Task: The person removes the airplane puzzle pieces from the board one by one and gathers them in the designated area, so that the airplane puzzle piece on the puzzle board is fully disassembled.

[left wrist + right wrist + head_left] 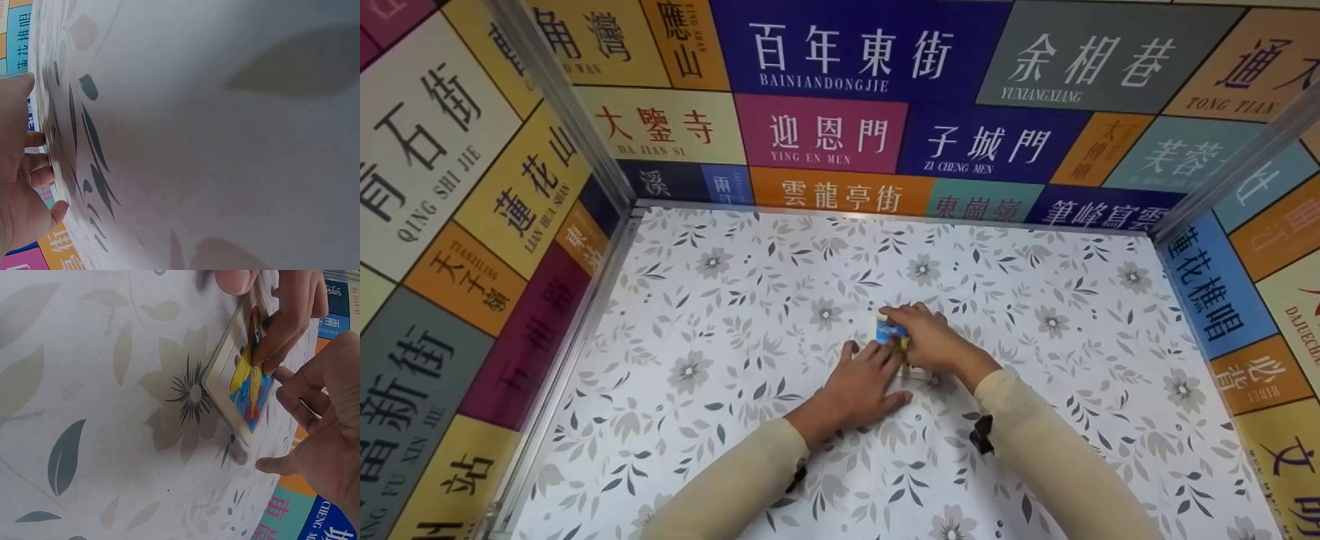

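Note:
A wooden airplane puzzle [228,371] in yellow, red and blue lies on the table between both hands; in the head view its blue part [889,331] shows among the fingers. My left hand [859,382] comes in from the near left, fingertips resting on the picture, thumb spread away on the near side. From the right, my right hand [930,337] curls over the far edge and holds the board. Seen from below in the right wrist view, the right hand [326,422] has a fingertip at that edge; its thumb is hidden. The left wrist view catches the left hand [19,174] at its margin.
The table [720,450] wears a white cloth printed with grey leaves and flowers. Panels of coloured signs stand behind [825,135], at the left [457,247] and at the right [1260,330], edged by clear strips.

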The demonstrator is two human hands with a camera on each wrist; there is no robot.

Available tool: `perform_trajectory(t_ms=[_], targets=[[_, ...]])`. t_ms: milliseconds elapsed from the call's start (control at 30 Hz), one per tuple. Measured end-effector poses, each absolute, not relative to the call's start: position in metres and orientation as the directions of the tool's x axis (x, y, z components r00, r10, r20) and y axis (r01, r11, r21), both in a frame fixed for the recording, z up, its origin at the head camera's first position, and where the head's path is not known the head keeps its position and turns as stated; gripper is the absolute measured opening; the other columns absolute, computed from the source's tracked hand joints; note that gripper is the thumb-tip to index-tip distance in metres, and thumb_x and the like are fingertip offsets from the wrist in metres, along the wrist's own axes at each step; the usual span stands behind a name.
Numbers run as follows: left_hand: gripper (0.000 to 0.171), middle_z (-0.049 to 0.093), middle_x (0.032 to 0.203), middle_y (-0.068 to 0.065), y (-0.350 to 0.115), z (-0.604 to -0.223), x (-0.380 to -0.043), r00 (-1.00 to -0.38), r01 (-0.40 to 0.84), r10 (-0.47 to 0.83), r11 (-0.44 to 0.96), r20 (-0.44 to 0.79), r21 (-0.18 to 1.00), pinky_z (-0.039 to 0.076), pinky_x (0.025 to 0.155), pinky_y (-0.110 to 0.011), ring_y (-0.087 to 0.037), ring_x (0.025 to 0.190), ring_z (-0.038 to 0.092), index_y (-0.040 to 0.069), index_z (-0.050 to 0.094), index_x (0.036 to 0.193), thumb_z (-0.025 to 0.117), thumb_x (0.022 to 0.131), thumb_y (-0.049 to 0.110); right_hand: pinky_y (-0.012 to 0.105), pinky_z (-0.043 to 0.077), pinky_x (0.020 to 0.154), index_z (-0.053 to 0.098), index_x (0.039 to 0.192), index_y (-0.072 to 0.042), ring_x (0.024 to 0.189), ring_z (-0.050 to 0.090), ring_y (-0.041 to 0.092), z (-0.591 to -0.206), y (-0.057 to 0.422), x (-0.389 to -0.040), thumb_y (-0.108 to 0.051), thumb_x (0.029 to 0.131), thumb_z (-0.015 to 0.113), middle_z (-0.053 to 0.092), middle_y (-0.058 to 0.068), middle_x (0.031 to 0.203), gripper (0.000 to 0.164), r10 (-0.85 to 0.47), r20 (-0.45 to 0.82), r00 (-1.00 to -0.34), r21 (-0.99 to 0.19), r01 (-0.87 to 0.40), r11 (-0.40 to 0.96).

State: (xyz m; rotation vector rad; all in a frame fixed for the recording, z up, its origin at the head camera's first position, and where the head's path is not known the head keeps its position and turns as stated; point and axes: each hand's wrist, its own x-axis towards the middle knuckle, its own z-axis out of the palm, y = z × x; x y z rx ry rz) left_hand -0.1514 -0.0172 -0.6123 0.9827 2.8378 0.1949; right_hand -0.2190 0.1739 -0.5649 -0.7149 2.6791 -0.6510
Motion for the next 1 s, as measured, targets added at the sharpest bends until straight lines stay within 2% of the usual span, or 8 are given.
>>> perform_trajectory(t_ms=[267,367,600,800,1000], targets=[[0.081,0.034,0.182,-0.006,-0.0182,-0.6132,-0.1534,-0.775,0.608,0.627,0.773,-0.075,0.180,0.038,0.121,-0.060,-0.027,0.161,0.039,0.018,0.035,0.174,0.036,0.113,0.070,0.067,0.047,0.112,0.053,0.163,-0.009,0.130,0.057,0.038,-0.5666,0.1727,-0.2230,0.000,0.087,0.079,0.072,0.015,0.143,0.080,-0.530,-0.140,-0.836,-0.536,-0.387,0.751],[0.081,0.033,0.183,-0.006,-0.0180,-0.6130,-0.1526,-0.779,0.601,0.622,0.778,-0.084,0.183,0.037,0.122,-0.060,-0.027,0.161,0.039,0.018,0.033,0.175,0.036,0.113,0.070,0.065,0.048,0.112,0.053,0.163,-0.010,0.130,0.056,0.038,-0.5682,0.1731,-0.2234,0.003,0.089,0.077,0.071,0.015,0.143,0.079,-0.532,-0.142,-0.835,-0.551,-0.380,0.743],[0.083,0.031,0.184,-0.004,-0.0171,-0.6100,-0.1511,-0.781,0.600,0.617,0.784,-0.095,0.162,0.038,0.121,-0.059,-0.028,0.159,0.040,0.018,0.033,0.175,0.037,0.112,0.071,0.068,0.049,0.106,0.056,0.160,-0.008,0.125,0.055,0.037,-0.5690,0.1750,-0.2239,0.012,0.084,0.066,0.070,0.013,0.138,0.080,-0.537,-0.110,-0.836,-0.555,-0.396,0.731],[0.081,0.032,0.183,-0.003,-0.0168,-0.6086,-0.1494,-0.787,0.593,0.608,0.792,-0.103,0.145,0.038,0.121,-0.059,-0.027,0.158,0.040,0.018,0.036,0.174,0.039,0.112,0.071,0.069,0.049,0.107,0.062,0.155,-0.005,0.124,0.056,0.038,-0.5662,0.1753,-0.2249,0.013,0.091,0.058,0.070,0.014,0.135,0.067,-0.533,-0.090,-0.841,-0.548,-0.405,0.732],[0.084,0.033,0.183,-0.004,-0.0168,-0.6081,-0.1462,-0.784,0.599,0.612,0.790,-0.102,0.131,0.037,0.123,-0.059,-0.027,0.161,0.038,0.018,0.033,0.175,0.037,0.111,0.072,0.068,0.047,0.108,0.075,0.141,-0.007,0.128,0.057,0.036,-0.5718,0.1728,-0.2245,0.006,0.102,0.062,0.064,0.012,0.133,0.043,-0.499,-0.076,-0.863,-0.545,-0.383,0.746]])
